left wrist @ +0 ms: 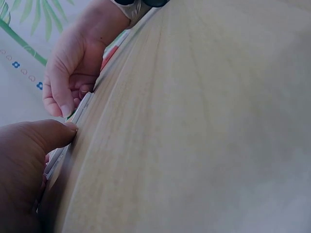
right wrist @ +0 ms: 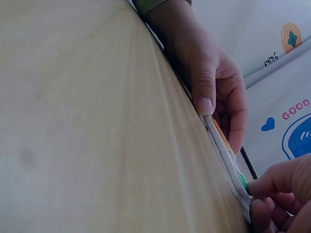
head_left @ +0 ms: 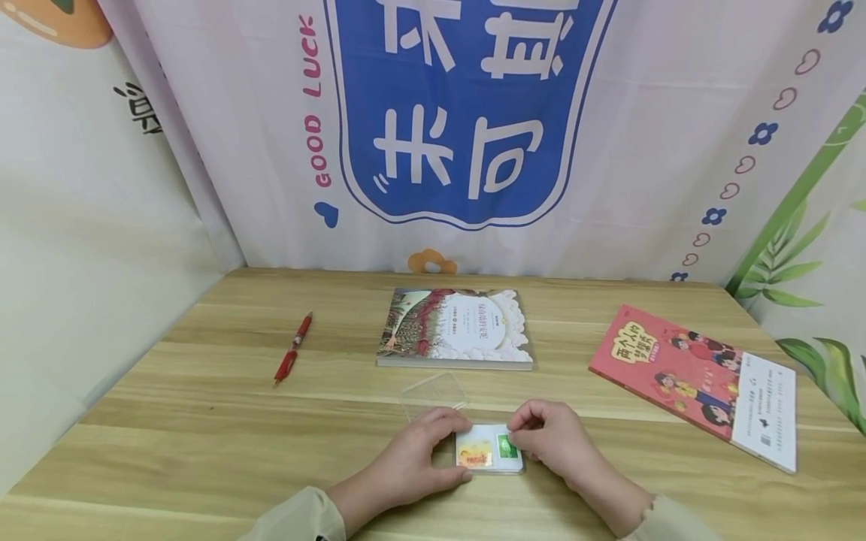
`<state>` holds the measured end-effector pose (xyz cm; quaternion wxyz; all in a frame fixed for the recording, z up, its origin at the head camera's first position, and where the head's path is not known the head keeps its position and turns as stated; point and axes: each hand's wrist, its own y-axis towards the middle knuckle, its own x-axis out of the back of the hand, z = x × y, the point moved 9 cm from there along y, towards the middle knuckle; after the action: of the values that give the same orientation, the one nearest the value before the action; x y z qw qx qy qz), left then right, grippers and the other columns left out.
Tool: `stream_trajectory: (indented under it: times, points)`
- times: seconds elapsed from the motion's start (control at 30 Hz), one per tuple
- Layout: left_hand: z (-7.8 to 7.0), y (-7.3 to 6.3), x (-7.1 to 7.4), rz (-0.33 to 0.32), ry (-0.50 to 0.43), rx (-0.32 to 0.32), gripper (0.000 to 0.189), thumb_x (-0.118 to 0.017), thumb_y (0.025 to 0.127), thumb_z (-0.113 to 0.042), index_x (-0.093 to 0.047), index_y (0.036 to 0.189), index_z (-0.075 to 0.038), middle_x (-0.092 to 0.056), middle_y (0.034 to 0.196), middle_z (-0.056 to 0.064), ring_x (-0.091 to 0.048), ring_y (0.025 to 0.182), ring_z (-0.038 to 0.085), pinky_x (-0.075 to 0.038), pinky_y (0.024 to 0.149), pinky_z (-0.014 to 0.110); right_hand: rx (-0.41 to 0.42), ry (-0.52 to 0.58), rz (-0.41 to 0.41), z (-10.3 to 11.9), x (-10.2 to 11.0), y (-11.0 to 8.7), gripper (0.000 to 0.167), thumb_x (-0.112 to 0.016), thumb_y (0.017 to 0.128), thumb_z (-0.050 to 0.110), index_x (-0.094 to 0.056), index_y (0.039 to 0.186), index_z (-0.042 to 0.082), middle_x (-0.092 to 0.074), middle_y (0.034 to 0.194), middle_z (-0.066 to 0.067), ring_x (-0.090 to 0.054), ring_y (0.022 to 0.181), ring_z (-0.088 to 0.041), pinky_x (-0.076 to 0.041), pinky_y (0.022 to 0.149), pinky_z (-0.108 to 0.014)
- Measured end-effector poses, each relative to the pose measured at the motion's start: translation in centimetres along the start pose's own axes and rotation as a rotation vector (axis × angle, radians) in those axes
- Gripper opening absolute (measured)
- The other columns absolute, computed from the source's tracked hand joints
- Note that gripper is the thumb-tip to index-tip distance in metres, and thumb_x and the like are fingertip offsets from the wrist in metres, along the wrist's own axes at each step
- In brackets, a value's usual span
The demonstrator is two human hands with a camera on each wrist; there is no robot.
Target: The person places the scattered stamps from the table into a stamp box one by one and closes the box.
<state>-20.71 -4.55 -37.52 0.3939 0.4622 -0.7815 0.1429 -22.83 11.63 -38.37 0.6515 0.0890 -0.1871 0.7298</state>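
A small flat case [head_left: 487, 433] with a white face and clear edges lies on the wooden table near its front. On its left part is a yellow-orange picture [head_left: 475, 455], and on the right a shiny green rectangular piece [head_left: 505, 448]. My left hand [head_left: 411, 460] grips the case from the left, thumb at the near edge and fingers at the far edge. The thumb and index finger of my right hand [head_left: 558, 443] pinch the green piece at its right edge. A clear plastic lid [head_left: 433, 393] lies just behind the case, partly covered by the left hand.
Behind the lid lies a book with a white and dark illustrated cover [head_left: 460, 327]. To the right is a red and white book [head_left: 683, 387], set at an angle. A red pen [head_left: 294, 349] lies at the left. A printed curtain [head_left: 264, 135] hangs at the table's back edge.
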Motion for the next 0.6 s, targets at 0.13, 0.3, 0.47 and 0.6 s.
stream_trajectory:
  times: [0.13,0.3,0.47,0.6]
  points:
    - [-0.01,-0.01,0.00,0.000,-0.005,0.003,0.047,-0.075,0.076,-0.028,-0.059,0.118,-0.015,-0.053,0.123,-0.005,-0.048,0.116,0.015,-0.040,0.101,0.035,-0.001,-0.033,-0.017,0.12,0.01,-0.03,0.010,-0.067,0.073,-0.005,-0.061,0.075,0.004,-0.055,0.069,-0.004,-0.047,0.058,-0.013,-0.042,0.047,-0.021]
    - [-0.02,-0.02,0.00,0.001,-0.002,0.005,0.047,-0.074,0.076,-0.028,-0.059,0.119,-0.014,-0.053,0.123,-0.005,-0.048,0.117,0.015,-0.040,0.101,0.035,0.013,-0.049,-0.020,0.13,-0.03,-0.05,0.012,-0.068,0.072,-0.004,-0.060,0.075,0.004,-0.055,0.068,-0.004,-0.047,0.056,-0.013,-0.041,0.046,-0.021]
    - [-0.07,0.02,-0.03,0.002,0.007,0.002,0.048,-0.074,0.076,-0.028,-0.059,0.119,-0.014,-0.052,0.124,-0.004,-0.048,0.117,0.016,-0.041,0.101,0.036,0.003,-0.038,-0.016,0.09,0.10,0.01,0.011,-0.069,0.073,-0.002,-0.061,0.076,0.004,-0.056,0.070,-0.004,-0.048,0.059,-0.014,-0.043,0.047,-0.022]
    - [-0.17,0.02,0.02,0.002,-0.003,0.003,0.049,-0.074,0.076,-0.029,-0.058,0.120,-0.015,-0.051,0.124,-0.004,-0.047,0.116,0.016,-0.041,0.100,0.037,0.004,0.001,0.001,0.39,0.52,0.14,0.009,-0.069,0.076,0.002,-0.062,0.082,0.001,-0.056,0.072,-0.004,-0.049,0.060,-0.014,-0.045,0.049,-0.022]
